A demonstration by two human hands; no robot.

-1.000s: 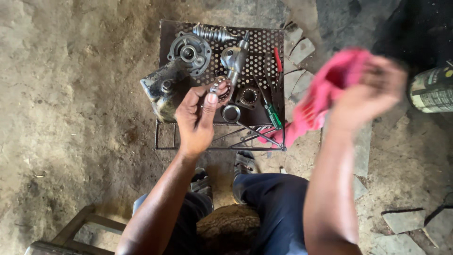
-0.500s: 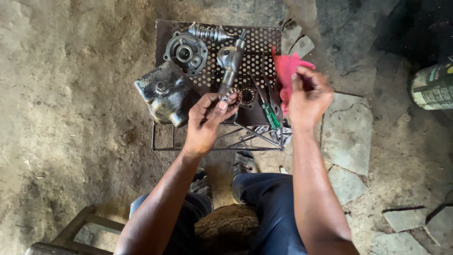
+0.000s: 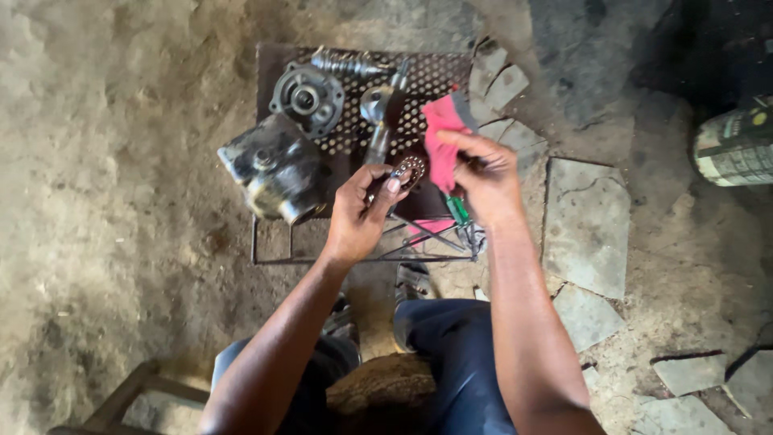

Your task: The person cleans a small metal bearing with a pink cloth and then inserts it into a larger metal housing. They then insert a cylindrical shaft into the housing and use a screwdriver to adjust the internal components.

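Head view: my left hand fingers pinch bearing ring over perforated tabletop. Right hand, out wide a second ago, now clamps pink rag right against ring. Looks like wiping stage, housing just beside.

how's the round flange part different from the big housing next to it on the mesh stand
The flange is a flat disc lying face up, with a centre hub and bolt holes around its rim; the housing is a bulky block, tipped over the stand's left edge. The flange is smaller and sits fully on the mesh; the housing overhangs it. Both are grimy grey metal, and neither hand touches them.
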